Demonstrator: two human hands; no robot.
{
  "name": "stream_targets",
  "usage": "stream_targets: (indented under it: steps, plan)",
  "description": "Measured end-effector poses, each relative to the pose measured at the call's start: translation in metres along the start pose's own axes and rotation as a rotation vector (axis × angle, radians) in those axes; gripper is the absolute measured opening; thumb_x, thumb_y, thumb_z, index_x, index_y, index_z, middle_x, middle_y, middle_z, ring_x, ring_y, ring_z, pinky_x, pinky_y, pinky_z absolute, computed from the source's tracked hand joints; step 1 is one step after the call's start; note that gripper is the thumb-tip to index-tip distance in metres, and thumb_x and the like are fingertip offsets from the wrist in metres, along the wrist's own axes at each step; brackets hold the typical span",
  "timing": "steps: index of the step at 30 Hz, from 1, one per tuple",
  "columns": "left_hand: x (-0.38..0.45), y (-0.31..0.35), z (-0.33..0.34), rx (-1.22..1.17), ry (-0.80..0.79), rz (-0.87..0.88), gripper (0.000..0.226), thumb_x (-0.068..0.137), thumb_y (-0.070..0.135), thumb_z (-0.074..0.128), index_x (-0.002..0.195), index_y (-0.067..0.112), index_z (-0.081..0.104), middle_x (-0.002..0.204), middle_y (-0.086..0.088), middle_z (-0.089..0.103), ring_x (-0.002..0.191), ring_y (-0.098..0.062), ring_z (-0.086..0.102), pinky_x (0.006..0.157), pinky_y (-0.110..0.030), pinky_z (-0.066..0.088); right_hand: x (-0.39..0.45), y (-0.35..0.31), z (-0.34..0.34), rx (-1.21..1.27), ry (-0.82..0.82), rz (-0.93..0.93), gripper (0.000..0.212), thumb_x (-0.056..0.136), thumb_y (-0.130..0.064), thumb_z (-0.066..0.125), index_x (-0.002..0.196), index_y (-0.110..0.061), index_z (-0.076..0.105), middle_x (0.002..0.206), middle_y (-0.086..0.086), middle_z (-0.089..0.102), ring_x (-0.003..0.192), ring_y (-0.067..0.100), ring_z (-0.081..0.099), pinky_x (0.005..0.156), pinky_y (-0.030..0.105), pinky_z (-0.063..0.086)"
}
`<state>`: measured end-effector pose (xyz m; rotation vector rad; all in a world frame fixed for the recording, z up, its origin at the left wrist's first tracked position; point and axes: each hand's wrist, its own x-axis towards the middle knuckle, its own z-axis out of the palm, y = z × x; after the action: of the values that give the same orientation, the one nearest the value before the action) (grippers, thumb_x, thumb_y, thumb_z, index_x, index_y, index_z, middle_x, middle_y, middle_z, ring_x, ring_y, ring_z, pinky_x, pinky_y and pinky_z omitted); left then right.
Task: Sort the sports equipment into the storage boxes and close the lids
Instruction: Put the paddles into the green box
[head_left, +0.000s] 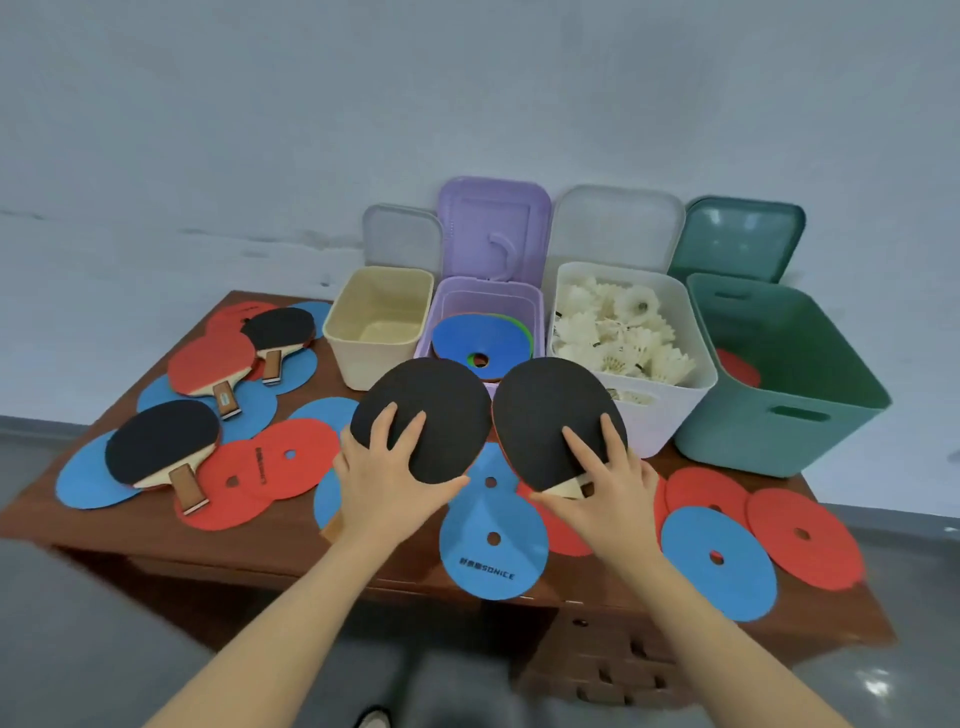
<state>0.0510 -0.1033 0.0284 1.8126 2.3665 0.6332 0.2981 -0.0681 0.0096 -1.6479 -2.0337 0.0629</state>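
Each hand, left (387, 480) and right (605, 486), grips a paddle; shuttlecocks (618, 332) are boxed, but discs (719, 558), three paddles (161, 447) and all lids (493, 223) remain.

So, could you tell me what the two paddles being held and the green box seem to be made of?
Left paddle and right paddle: matte black rubber faces; the right one shows a pale wood neck under the right hand. Green box: probably smooth moulded plastic, with cut-out handle slots.
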Motion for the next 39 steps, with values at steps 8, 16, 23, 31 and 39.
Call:
stream_targets:
  steps: [8, 16, 23, 31, 39]
  plan:
    - [0.019, 0.087, 0.002, -0.107, 0.073, -0.027, 0.09, 0.061, 0.078, 0.057, 0.139, 0.039, 0.033, 0.15, 0.008, 0.019, 0.133, -0.033, 0.018, 0.106, -0.048, 0.024, 0.039, 0.054, -0.053, 0.037, 0.145, 0.006, 0.082, 0.059, -0.076, 0.053, 0.129, -0.034, 0.052, 0.147, 0.014, 0.036, 0.122, 0.036, 0.046, 0.091, 0.049, 0.037]
    - [0.088, 0.176, 0.018, -0.192, 0.134, 0.07, 0.09, 0.06, 0.077, 0.06, 0.138, 0.04, 0.034, 0.15, 0.008, 0.021, 0.133, -0.035, 0.018, 0.106, -0.052, 0.026, 0.109, 0.117, -0.084, -0.013, 0.244, 0.055, 0.084, 0.058, -0.077, 0.051, 0.129, -0.033, 0.053, 0.148, 0.013, 0.034, 0.122, 0.041, 0.043, 0.095, 0.053, 0.034]
    - [0.157, 0.252, 0.04, -0.2, 0.116, 0.152, 0.089, 0.064, 0.079, 0.053, 0.14, 0.039, 0.029, 0.151, 0.007, 0.017, 0.133, -0.034, 0.017, 0.105, -0.05, 0.027, 0.177, 0.179, -0.108, -0.065, 0.248, 0.106, 0.085, 0.059, -0.074, 0.063, 0.133, -0.034, 0.049, 0.151, 0.011, 0.029, 0.127, 0.038, 0.038, 0.099, 0.053, 0.032]
    - [0.217, 0.309, 0.071, -0.214, 0.063, 0.135, 0.093, 0.058, 0.084, 0.052, 0.139, 0.04, 0.032, 0.15, 0.009, 0.019, 0.13, -0.032, 0.023, 0.105, -0.049, 0.029, 0.228, 0.267, -0.11, -0.19, -0.014, 0.274, 0.09, 0.062, -0.077, 0.06, 0.14, -0.044, 0.031, 0.156, 0.002, 0.013, 0.134, 0.037, 0.028, 0.106, 0.048, 0.029]
    - [0.229, 0.368, 0.095, -0.132, 0.033, 0.149, 0.09, 0.058, 0.081, 0.054, 0.137, 0.044, 0.032, 0.15, 0.013, 0.019, 0.133, -0.03, 0.017, 0.109, -0.049, 0.026, 0.254, 0.332, -0.066, -0.342, -0.361, 0.255, 0.086, 0.069, -0.081, 0.045, 0.143, -0.043, 0.024, 0.157, 0.005, 0.008, 0.135, 0.04, 0.023, 0.11, 0.049, 0.021]
